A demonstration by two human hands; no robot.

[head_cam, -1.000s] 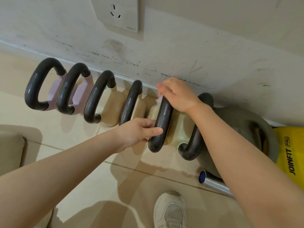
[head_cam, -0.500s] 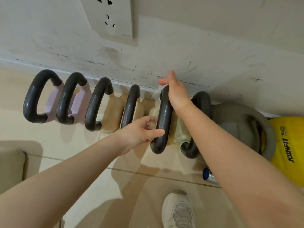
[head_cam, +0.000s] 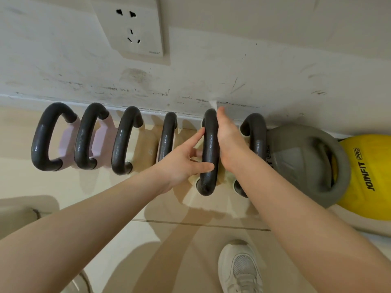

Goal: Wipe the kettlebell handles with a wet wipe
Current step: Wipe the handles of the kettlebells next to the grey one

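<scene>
A: Whereabouts of the white wet wipe (head_cam: 213, 104)?

B: Up at the top bend of the fifth dark grey curved metal kettlebell handle (head_cam: 210, 149), counting from the left. Just a small corner in sight, poking up in front of the scuffed white wall (head_cam: 254, 70).

A: And the right grip (head_cam: 228, 140)?

B: Pressed edge-on along the right side of that handle, closed on the wipe near the top. Fingers mostly hidden behind the bar, so hard to tell how far round.

A: Left grip (head_cam: 184, 163)?

B: Clasps the same handle lower down, from the left. Thumb across the front, forefinger stretched straight up along the left edge, other fingers passing behind.

A: The rest of the row?

B: Six such handles side by side at the foot of the wall, on a beige tiled floor (head_cam: 95, 182). Pale pink kettlebell bodies (head_cam: 65, 142) under the two at far left, cream-coloured bodies (head_cam: 146, 144) under the next ones. Sixth handle just right of the right wrist, partly covered by the forearm.

A: Further right?

B: A large grey kettlebell (head_cam: 300, 157), lying against a yellow ball marked JOINFIT PRO (head_cam: 368, 166).

A: Anything else?

B: A white wall socket (head_cam: 133, 28) above the row, and a white mesh sneaker (head_cam: 241, 269) at the bottom edge.
</scene>
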